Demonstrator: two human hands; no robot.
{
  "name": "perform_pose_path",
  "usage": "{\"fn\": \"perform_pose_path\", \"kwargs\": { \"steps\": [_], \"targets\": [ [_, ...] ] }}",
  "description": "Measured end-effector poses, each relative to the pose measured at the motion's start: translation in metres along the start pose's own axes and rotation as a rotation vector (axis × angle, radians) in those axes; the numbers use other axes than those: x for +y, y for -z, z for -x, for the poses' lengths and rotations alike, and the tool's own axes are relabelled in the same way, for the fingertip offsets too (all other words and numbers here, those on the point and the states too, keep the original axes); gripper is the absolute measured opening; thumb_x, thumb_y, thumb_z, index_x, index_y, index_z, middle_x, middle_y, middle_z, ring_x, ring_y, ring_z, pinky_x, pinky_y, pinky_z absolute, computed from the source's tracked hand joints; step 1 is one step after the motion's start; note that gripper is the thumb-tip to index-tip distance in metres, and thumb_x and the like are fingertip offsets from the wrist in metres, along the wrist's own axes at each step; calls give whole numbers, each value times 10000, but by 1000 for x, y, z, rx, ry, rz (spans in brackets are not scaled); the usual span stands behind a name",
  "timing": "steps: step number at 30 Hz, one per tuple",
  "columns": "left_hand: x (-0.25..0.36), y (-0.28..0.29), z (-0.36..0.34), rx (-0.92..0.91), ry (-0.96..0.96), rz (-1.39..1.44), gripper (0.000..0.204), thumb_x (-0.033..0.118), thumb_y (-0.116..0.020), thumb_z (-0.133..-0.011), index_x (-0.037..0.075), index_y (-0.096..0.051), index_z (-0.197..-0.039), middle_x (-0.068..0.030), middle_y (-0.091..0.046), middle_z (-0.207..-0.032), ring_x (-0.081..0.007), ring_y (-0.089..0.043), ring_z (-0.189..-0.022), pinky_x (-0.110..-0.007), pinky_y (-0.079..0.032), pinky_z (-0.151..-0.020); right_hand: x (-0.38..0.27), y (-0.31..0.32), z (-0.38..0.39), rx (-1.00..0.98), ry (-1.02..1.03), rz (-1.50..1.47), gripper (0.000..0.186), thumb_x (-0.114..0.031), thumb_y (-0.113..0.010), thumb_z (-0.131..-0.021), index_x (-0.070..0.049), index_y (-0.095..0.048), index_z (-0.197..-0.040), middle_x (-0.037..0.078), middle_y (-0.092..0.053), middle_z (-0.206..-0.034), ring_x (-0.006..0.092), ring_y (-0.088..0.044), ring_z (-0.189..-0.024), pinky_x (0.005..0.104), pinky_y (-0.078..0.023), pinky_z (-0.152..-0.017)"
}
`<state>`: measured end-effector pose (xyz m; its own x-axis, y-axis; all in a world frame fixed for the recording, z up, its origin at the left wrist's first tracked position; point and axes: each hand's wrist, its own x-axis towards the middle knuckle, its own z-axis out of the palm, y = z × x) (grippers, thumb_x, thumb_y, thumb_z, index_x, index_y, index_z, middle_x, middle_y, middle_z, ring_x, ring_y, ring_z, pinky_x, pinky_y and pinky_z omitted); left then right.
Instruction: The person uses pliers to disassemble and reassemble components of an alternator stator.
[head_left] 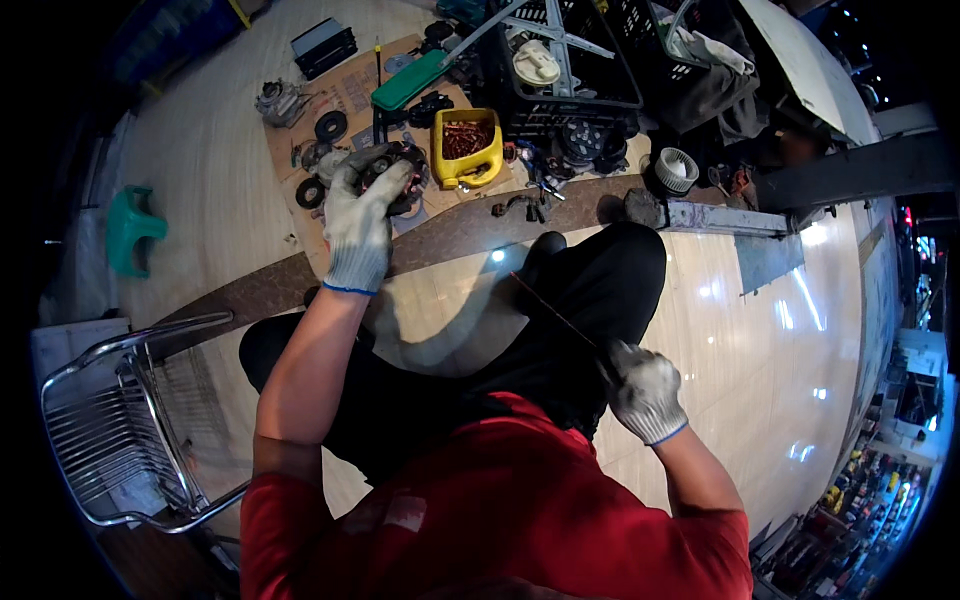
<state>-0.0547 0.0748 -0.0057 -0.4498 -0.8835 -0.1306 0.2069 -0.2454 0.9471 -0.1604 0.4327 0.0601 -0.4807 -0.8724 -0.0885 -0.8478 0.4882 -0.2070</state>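
My left hand [358,215], in a whitish knit glove with a blue cuff edge, grips a round dark machine part [408,200] over the cardboard. Reddish patches show on that part; its exact kind is unclear. My right hand [645,393], gloved the same way, is closed by my right thigh. From it a long thin-shafted tool [556,310] points up and left over my lap; its dark handle is mostly hidden in the fist. Just right of the left hand stands a cut-open yellow jug [484,176] filled with small copper-coloured pieces.
Worn cardboard [290,160] bears black rings [331,126], a metal housing [281,103] and a green case [410,82]. Black crates [570,105] stand at the far side. A white fan wheel [676,171] sits right. At left are a green stool [135,230] and a metal chair [120,430].
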Motion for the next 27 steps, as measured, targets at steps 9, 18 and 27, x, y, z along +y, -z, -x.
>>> {"fn": "perform_pose_path", "kwargs": {
  "steps": [9, 18, 27],
  "targets": [
    [31, -16, 23, -155, -323, -581, 446, 168, -807, -788, -24, -627, -1148, -129, -691, -1046, -188, -665, -945, -309, -538, -859, 41, 12, 24, 111, -182, -39, 148, -117, -598, -927, -83, -708, -1020, 163, -706, -953, 358, -683, -823, 392, -544, -690],
    [44, -2, 22, -256, -320, -694, 430, 181, -789, -800, -10, -632, -1152, -126, -691, -1046, -197, -668, -950, -300, -529, -867, 63, 8, 17, 249, -242, -142, 155, -162, -599, -940, -74, -720, -979, 186, -695, -908, 365, -680, -799, 399, -535, -670],
    [31, 9, -1, -8, 75, 253, 243, 143, -664, -919, 83, -584, -1141, -59, -678, -991, -147, -650, -762, -314, -531, -630, 144, -73, 116, 155, -157, 49, 161, -191, -600, -930, -107, -721, -996, 133, -721, -900, 318, -693, -770, 418, -546, -674]
  ]
}}
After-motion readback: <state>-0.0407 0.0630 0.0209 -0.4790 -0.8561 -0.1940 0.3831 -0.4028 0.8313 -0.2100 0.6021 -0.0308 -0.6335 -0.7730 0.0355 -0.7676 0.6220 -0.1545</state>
